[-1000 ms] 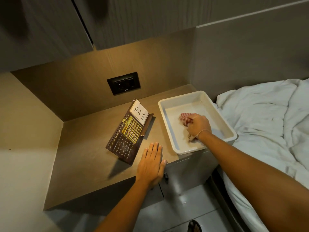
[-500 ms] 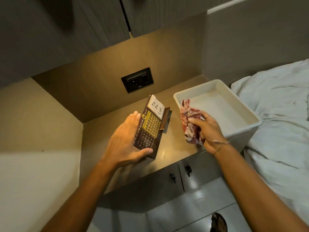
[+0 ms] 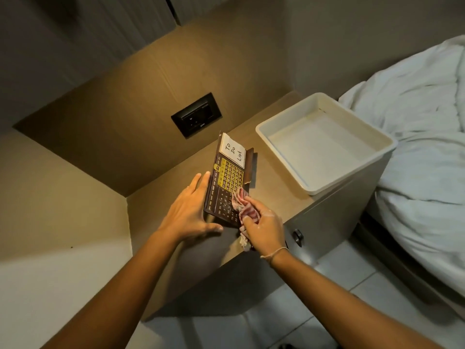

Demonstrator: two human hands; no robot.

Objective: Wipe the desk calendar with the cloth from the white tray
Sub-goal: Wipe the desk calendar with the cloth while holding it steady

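Note:
The dark brown desk calendar (image 3: pixel 227 182), with yellow date tiles and a white "To Do List" note at its top, stands tilted on the bedside shelf. My left hand (image 3: pixel 190 210) braces its left edge and lower corner, thumb along the bottom. My right hand (image 3: pixel 264 225) is closed on a crumpled pink-and-white striped cloth (image 3: pixel 245 210), which presses against the calendar's lower right face. The white tray (image 3: pixel 372 162) stands to the right of the calendar with nothing in it.
A black wall socket (image 3: pixel 196 118) sits behind the calendar. The wooden shelf (image 3: pixel 161 210) ends at a cabinet with a dark knob (image 3: pixel 297 235). A bed with white bedding (image 3: pixel 422 152) lies to the right. Pale floor tiles are below.
My right hand lifted the cloth out of the tray and brought it left onto the calendar. My left hand moved from the shelf to the calendar's left edge.

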